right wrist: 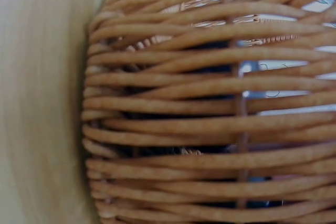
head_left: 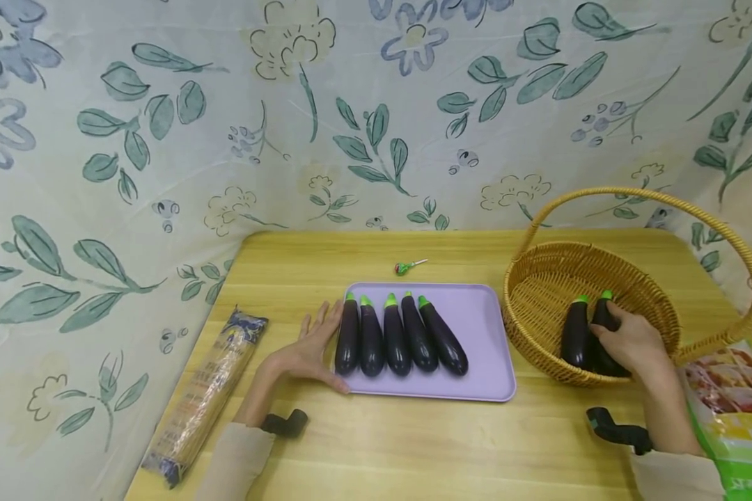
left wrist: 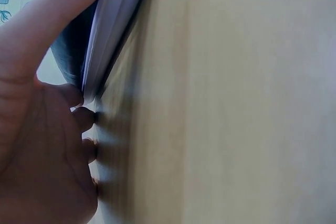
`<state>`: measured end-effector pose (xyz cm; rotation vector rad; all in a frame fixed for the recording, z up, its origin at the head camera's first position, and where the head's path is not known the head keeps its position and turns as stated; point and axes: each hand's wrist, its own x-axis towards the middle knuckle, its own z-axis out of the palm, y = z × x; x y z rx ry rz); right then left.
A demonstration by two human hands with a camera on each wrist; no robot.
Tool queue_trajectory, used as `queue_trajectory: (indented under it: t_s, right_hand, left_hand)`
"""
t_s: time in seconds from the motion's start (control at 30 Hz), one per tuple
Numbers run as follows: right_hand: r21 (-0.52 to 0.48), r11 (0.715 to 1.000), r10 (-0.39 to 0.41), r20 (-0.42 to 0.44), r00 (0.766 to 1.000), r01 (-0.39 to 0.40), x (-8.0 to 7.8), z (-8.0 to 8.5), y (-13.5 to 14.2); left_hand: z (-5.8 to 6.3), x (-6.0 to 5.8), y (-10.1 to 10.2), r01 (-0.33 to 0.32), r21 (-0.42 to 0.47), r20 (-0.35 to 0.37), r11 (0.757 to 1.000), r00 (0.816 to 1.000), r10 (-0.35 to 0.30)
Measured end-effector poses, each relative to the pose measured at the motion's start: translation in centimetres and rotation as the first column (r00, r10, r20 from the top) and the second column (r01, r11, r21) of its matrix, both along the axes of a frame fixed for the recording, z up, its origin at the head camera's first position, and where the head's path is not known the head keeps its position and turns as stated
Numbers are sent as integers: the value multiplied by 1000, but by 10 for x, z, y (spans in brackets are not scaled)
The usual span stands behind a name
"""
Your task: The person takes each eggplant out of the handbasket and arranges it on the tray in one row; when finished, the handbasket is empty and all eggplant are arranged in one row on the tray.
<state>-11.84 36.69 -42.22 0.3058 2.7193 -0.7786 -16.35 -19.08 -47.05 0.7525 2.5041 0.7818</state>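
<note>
In the head view several eggplants [head_left: 397, 339] with green stem ends lie side by side on a lilac tray [head_left: 485, 348]. My left hand [head_left: 310, 351] is spread at the tray's left edge, its thumb by the near corner; the left wrist view shows the thumb along the tray's rim [left wrist: 100, 40]. On the right stands a wicker basket [head_left: 539, 278] with two eggplants inside. My right hand [head_left: 633, 341] reaches in and holds the right-hand eggplant [head_left: 604, 316]; the other eggplant [head_left: 574, 334] lies beside it. The basket's woven wall [right wrist: 210, 124] hides this hand in the right wrist view.
A lollipop [head_left: 404, 268] in a green wrapper lies behind the tray. At the left edge of the table is a long pack of noodles [head_left: 207, 396]. A green printed bag [head_left: 736, 417] sits in front of the basket on the right. The basket's tall handle [head_left: 639, 191] arches above it.
</note>
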Motion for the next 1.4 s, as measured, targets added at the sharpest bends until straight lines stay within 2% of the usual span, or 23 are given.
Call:
queue_trajectory:
  t_s: [0.17,0.3,0.57,0.7,0.8,0.9,1.03,1.23,1.37,1.4]
  right_hand:
    - [48,999,3,-9,1000,-3,1,-2,0]
    - [41,999,0,-35,999,1,1,-3,-1]
    - [-72,997,-24,-142,990,14,8,-2,-8]
    - [-108,994,-31,-189,981,11,12,7,-14]
    - [-155,988,-39,-193,980,9,13,18,-20]
    - [-242,970,-22,-158,987,-17,13,30,-27]
    - [-368,926,45,-131,990,-90,13,42,-38]
    - [-409,886,153,-185,971,-217,11,50,-62]
    - [-433,863,184,-212,960,-261,8,50,-84]
    - [-425,865,190,-214,958,-266,7,50,-90]
  left_hand:
    - [0,0,0,7,-12,-1,1000,1000,-8]
    - [-1,-1,0,6,-12,1,1000,1000,-6]
    - [-1,0,0,4,-17,0,1000,1000,-4]
    - [0,0,-1,3,-19,-2,1000,1000,-3]
    - [0,0,-2,4,-20,1,1000,1000,-4]
    - [0,0,-2,3,-15,3,1000,1000,-3]
    - [-1,0,-3,0,-10,2,1000,1000,0]
    - [-1,0,-3,5,-7,0,1000,1000,-5]
    - [0,-1,-3,1,-11,4,1000,1000,-1]
    - [0,-1,-3,0,-10,5,1000,1000,0]
